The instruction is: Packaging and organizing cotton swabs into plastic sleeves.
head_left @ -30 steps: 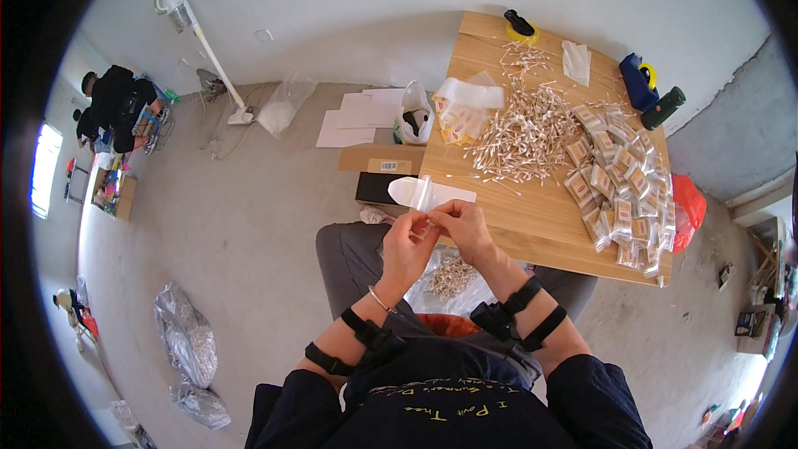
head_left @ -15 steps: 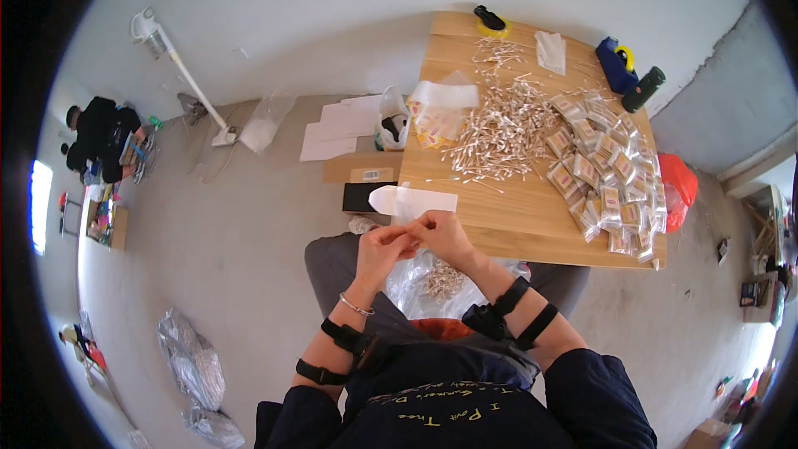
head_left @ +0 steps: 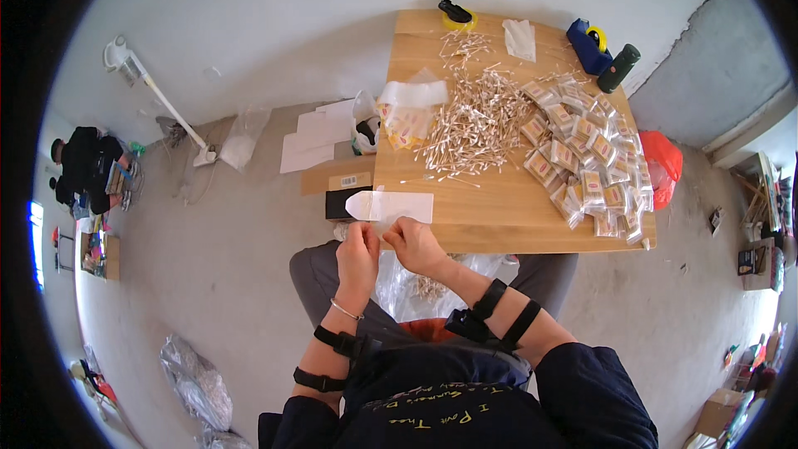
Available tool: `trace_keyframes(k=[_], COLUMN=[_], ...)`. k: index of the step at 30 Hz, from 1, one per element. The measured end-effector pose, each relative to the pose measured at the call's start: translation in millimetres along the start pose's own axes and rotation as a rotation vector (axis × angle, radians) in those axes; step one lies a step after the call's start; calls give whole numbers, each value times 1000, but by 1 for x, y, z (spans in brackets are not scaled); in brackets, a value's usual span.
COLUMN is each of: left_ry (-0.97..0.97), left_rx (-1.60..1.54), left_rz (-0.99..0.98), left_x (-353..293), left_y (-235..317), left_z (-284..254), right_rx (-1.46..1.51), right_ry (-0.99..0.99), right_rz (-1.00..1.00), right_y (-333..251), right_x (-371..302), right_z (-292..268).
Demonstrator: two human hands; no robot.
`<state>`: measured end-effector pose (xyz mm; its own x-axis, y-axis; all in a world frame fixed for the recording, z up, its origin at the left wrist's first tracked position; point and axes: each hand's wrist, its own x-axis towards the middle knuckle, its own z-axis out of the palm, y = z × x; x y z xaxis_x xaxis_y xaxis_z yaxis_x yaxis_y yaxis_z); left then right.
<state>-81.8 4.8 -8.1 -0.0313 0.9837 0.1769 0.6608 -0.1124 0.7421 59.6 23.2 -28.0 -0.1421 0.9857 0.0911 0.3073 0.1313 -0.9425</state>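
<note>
Just off the table's near left corner, my left hand (head_left: 358,259) is closed in a pinch with its fingertips up. Close beside it, slightly apart, my right hand (head_left: 415,245) pinches too, its fingers curled toward the left one. Whatever they grip is too small or hidden to make out. Beyond my hands, a white paper piece with a pointed end (head_left: 407,206) lies across the table edge. A large loose heap of cotton swabs (head_left: 474,120) covers the middle of the table (head_left: 490,220). Below my hands, a clear plastic bag (head_left: 391,291) with more swabs rests on my lap.
Filled clear packets (head_left: 586,154) pile up at the table's right. Farther back are a black-and-yellow tape roll (head_left: 458,17), a blue tape dispenser (head_left: 588,48) and a dark green cylinder (head_left: 619,68). Printed bags (head_left: 411,116) lie at the left edge; a cardboard box (head_left: 337,177) stands beside the table.
My hands have drawn slightly apart from touching each other, the left one turning more upright. The whole view has shifted a little, moving the table leftward in the picture.
</note>
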Motion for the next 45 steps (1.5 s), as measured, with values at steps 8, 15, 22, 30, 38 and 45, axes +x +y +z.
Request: trace_keyframes(k=[8, 15, 22, 30, 38, 45], left_ry=[136, 170, 496, 458, 441, 388], left_rx=[-146, -540, -561, -180, -213, -1363], left_rz=[102, -236, -78, 102, -148, -773], left_x=[-6, -2, 2, 3, 12, 33], left_y=[10, -7, -10, -13, -43, -70], left_z=[15, 26, 34, 20, 23, 10], right_rx=[103, 132, -79, -379, -340, -369], right_ry=[87, 22, 58, 284, 82, -56], right_rz=[196, 68, 72, -349, -461, -433], right_y=[-9, -4, -5, -20, 8, 23], right_x=[10, 10, 11, 26, 63, 124], right_z=[-11, -3, 7, 5, 30, 50])
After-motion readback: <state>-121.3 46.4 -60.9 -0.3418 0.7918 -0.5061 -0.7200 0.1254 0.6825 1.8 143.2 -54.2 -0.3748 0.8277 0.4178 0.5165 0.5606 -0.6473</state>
